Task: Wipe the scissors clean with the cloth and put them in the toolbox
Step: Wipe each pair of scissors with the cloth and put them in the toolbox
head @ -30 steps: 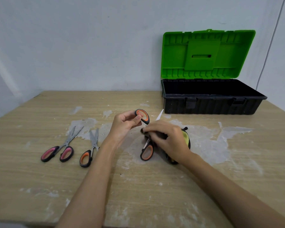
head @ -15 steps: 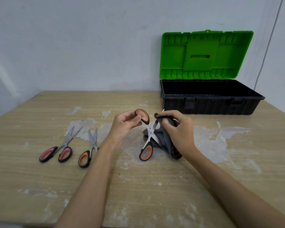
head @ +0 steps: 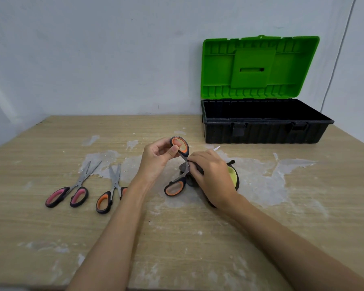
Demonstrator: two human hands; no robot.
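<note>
- Three pairs of scissors show on the wooden table (head: 198, 248): one in the hands, two lying flat at the left.
- One pair, the orange-handled scissors (head: 178, 166), is spread open; the left hand (head: 156, 158) pinches its upper handle loop between thumb and fingers, while the lower loop hangs near the tabletop.
- One cloth (head: 232, 175), dark grey with a yellow-green inner face, is gripped by the right hand (head: 212, 177) and wrapped over the blades; a bright blade tip pokes out just beyond the knuckles.
- One pair of pink-handled scissors (head: 72, 190) lies furthest left, blades slightly parted.
- One second orange-handled pair (head: 110, 192) lies just beside it, partly hidden by the left forearm.
- One toolbox (head: 265, 131), black tray with green lid (head: 259, 68) standing upright, sits at the back right, well apart from the hands.
- No readable writing or brand mark can be made out on any item.
</note>
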